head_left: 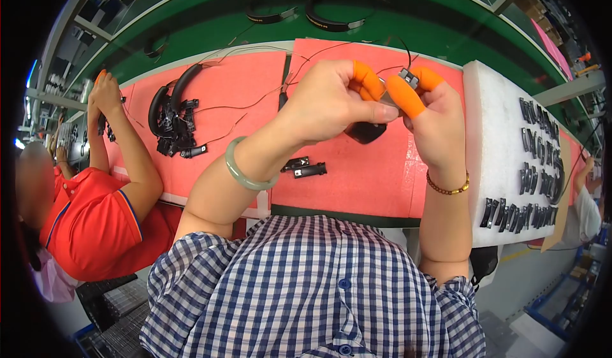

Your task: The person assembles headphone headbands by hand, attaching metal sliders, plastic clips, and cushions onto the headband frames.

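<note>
Over the pink mat [319, 195], my two hands meet around a small dark part with a grey metallic piece [408, 77]. My left hand [331, 100], with orange finger covers, has thumb and fingers pressed together by a black rounded piece [366, 131]. The thumb and finger of my right hand [433, 112], also in orange covers, pinch the grey piece. A thin wire rises from it. Two small black parts [310, 170] lie on the mat below my left hand.
Black headbands with small parts [172, 119] lie at left. A white foam tray [481, 167] at right holds rows of black parts. More headbands [331, 23] rest on the green surface. A co-worker in red [102, 224] sits at left; another person's arm [581, 179] is far right.
</note>
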The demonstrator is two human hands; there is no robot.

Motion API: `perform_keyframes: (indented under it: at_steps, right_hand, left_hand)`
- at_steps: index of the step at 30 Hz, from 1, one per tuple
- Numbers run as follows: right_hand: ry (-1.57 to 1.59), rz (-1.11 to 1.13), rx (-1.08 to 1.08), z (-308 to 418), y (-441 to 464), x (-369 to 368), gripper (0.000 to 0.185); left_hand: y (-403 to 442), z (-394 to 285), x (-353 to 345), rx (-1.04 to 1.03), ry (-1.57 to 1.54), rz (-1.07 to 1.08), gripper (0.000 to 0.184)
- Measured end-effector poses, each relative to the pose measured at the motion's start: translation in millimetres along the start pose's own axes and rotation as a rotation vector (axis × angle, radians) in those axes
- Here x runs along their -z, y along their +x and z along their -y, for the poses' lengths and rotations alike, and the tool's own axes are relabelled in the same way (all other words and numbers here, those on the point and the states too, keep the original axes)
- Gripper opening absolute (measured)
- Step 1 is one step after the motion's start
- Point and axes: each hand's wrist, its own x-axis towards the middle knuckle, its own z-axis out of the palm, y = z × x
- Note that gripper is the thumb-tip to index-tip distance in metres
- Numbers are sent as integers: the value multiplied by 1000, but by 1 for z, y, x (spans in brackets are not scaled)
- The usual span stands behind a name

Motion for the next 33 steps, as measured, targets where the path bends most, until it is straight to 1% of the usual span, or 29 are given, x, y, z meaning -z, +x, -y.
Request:
perform_keyframes:
  at_steps: [1, 2, 3, 4, 5, 6, 7, 8, 10, 13, 17, 20, 23, 25, 26, 28, 29, 31, 32, 33]
  right_hand:
    - [134, 1, -45, 3, 1, -1, 13]
    - [134, 8, -39, 2, 0, -1, 13]
    - [235, 21, -64, 1, -2, 2, 12]
    - [336, 31, -89, 0, -5, 5, 11]
    - [334, 28, -77, 0, -5, 5, 11]
    - [396, -8, -67, -1, -6, 4, 10]
    - [456, -43, -57, 0, -7, 3, 9]
    - [451, -45, -49, 1, -8, 3, 9]
    - [437, 22, -80, 3, -10, 2, 9]
    - [416, 27, -58, 4, -12, 1, 9]
    - [386, 7, -60, 8, -16, -2, 10]
    - [436, 19, 7, 9, -18, -3, 9]
    - [447, 9, 55, 11, -19, -5, 9]
    - [340, -21, 47, 11, -19, -6, 10]
    - [341, -20, 47, 11, -19, -6, 10]
    - [235, -32, -7, 14, -19, -5, 12]
    - [233, -33, -7, 15, -18, -4, 12]
    - [273, 27, -55, 17, -17, -3, 14]
    - [274, 30, -52, 15, -17, -4, 14]
    - [259, 31, -7, 12, -19, -5, 15]
  left_hand:
    - [-2, -1, 0, -5, 0, -3, 27]
    - [-7, -2, -2, 0, -95, 20, 26]
    - [-10, -4, -3, 1, -191, 47, 26]
    - [-13, -2, 2, 47, -154, 105, 28]
    - [-17, -1, 1, -39, -216, 130, 29]
    - [-22, 1, -3, -122, -279, 157, 31]
    - [-27, 1, -6, -143, -300, 162, 36]
    - [-29, 2, -9, -150, -300, 168, 36]
    - [-32, 4, -11, -134, -261, 98, 38]
    - [-34, 3, -11, -95, -278, 88, 39]
    - [-36, 2, -14, -114, -272, 71, 36]
    - [-38, 0, -13, -109, -302, 81, 33]
    - [-40, -2, -12, -131, -219, 70, 30]
    - [-41, -2, -13, -145, -238, 1, 30]
    - [-41, -3, -13, -145, -236, 0, 30]
    - [-39, -4, -13, -158, -191, -6, 32]
    - [-37, -3, -13, -159, -192, -5, 32]
    - [-33, -2, -14, -252, -30, -25, 32]
    - [-30, -6, -13, -255, -27, -27, 32]
    - [-27, -11, -11, -115, -35, 24, 30]
